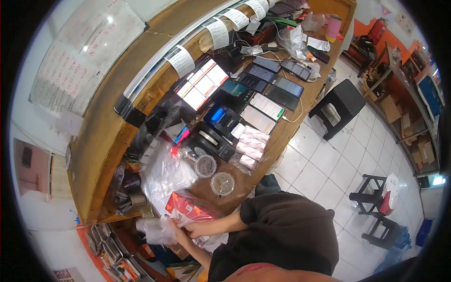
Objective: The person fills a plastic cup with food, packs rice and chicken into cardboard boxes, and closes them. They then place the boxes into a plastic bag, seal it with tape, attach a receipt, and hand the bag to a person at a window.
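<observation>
At the lower left of the counter, my left hand (177, 231) is closed beside a clear plastic roll or bag (157, 231), its fingers partly hidden by the plastic. Just to the right, my right hand (196, 229) is closed near the edge of a red package (190, 207); what its fingers hold is too small to make out. A heap of clear plastic bags (164, 174) lies above the red package. Two round clear plastic containers (205, 166) stand to the right of the heap.
Several phones (267, 106) lie on the wooden counter (293, 126), near a tablet screen (203, 84) and a small printer (221, 117). Wrapped rolls (252, 144) sit by the counter's edge. A black stool (338, 107) stands on the tiled floor.
</observation>
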`<state>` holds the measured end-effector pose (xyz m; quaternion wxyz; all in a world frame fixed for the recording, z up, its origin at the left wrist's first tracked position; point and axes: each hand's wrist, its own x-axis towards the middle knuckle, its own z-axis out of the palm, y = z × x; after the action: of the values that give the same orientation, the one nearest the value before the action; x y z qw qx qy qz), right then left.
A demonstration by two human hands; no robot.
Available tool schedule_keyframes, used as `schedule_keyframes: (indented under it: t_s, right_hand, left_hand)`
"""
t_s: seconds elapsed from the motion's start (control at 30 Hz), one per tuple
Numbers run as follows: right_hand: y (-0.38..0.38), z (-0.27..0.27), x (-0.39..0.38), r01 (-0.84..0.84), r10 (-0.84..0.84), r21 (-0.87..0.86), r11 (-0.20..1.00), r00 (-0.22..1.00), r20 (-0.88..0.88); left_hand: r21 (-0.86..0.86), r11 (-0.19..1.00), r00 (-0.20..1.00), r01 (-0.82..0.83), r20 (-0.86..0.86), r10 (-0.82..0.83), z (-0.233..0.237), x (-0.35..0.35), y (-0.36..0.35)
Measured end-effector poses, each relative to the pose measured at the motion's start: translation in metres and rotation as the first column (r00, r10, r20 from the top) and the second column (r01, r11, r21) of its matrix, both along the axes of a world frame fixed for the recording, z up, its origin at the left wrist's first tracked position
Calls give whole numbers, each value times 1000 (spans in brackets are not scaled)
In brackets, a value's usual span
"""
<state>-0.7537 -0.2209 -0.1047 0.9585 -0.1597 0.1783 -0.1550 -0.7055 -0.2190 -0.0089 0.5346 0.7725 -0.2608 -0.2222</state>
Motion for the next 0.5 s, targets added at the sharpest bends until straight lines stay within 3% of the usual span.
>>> schedule_keyframes:
  t_s: [0.03,0.07,0.13,0.2,0.3,0.33,0.4,0.43,0.47,0.5]
  right_hand:
    - [-2,-1,-3,3,-3,15,1000,1000,7]
    - [-2,-1,-5,6,-7,12,1000,1000,9]
    - [-1,-1,-8,17,-17,6,1000,1000,6]
    - [0,-1,-11,25,-25,5,1000,1000,3]
    - [1,-1,-13,44,-45,-22,999,999,-11]
    - [0,-2,-13,56,-56,-42,998,998,-18]
    - [-1,-2,-15,92,-96,-100,991,995,-41]
    - [-2,7,-20,111,-121,-141,984,991,-61]
    - [-2,12,-32,110,-120,-142,984,991,-65]
    - [-6,36,-59,94,-229,-564,820,958,-173]
  left_hand:
    - [12,975,915,-220,-343,211,0,1,1]
    - [16,975,916,-223,-338,215,-3,0,5]
    - [-266,872,836,-410,-491,243,9,-25,3]
    - [-303,868,833,-393,-516,198,-10,-8,11]
    - [-64,989,954,-132,-279,110,-46,35,23]
    - [-66,988,952,-142,-281,118,-28,21,22]
    - [157,981,943,-118,-292,160,35,-23,12]
    - [158,980,942,-119,-295,161,21,-15,14]
    - [21,999,997,-32,-62,33,-4,-4,16]
    - [-92,992,980,86,190,-67,-19,3,18]
